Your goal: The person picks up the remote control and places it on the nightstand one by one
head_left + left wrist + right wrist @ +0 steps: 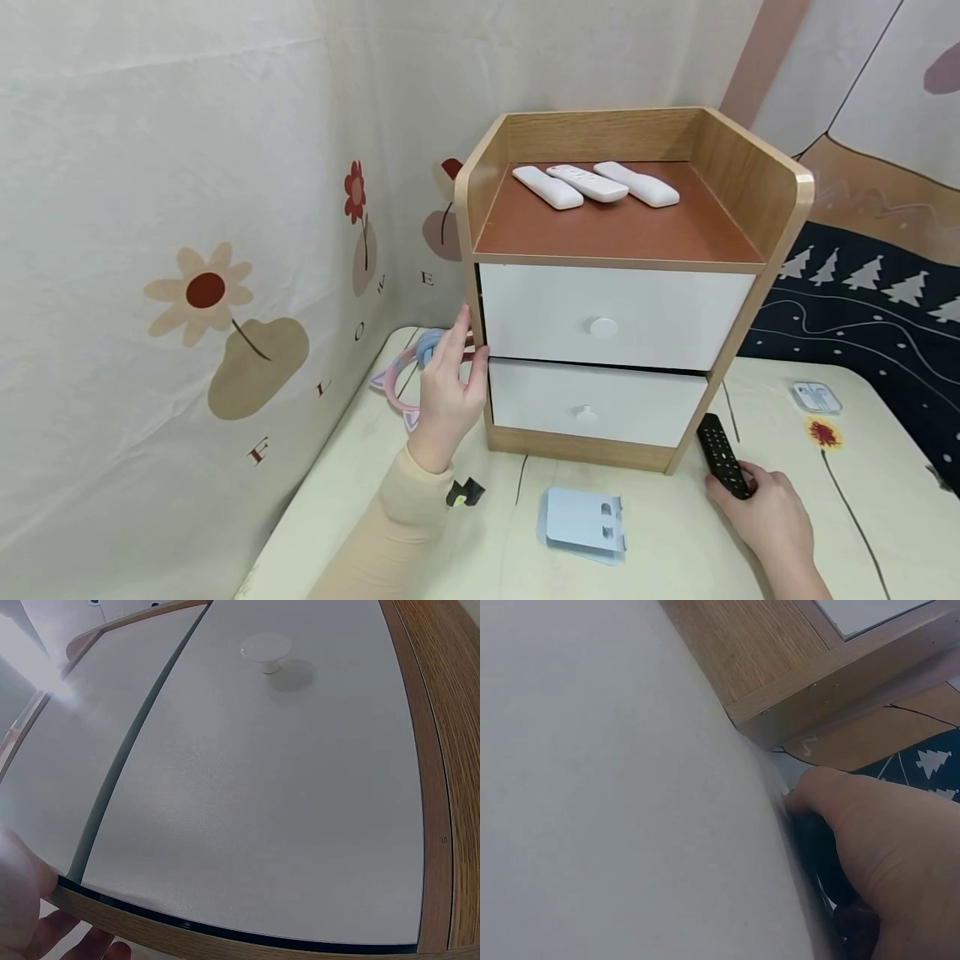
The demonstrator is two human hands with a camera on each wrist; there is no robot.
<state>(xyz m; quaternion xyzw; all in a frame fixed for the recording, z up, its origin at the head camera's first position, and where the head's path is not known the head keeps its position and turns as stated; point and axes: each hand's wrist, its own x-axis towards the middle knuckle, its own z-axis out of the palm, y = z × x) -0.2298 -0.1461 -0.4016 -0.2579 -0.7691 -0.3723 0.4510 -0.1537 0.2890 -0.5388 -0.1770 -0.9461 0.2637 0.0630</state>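
Note:
A wooden cabinet [581, 454] with two white drawers stands on a pale patterned cloth. My left hand [453, 387] rests against its left side, index finger stretched up along the panel and thumb at the front edge. In the left wrist view, part of that hand [19, 900] shows beside the frame, with fingertips behind it. To the right of the cabinet, my right hand [772, 517] holds a black remote control [722, 457] by its near end, low over the cloth. The right wrist view shows that hand [892, 847] round the dark remote, which is mostly hidden.
Several white remotes [588, 182] lie on the cabinet's brown top. A pink headband with cat ears [397, 383] sits behind my left hand. In front of the cabinet is a light blue folded holder [583, 521]. A small clear case [816, 397] lies at the right.

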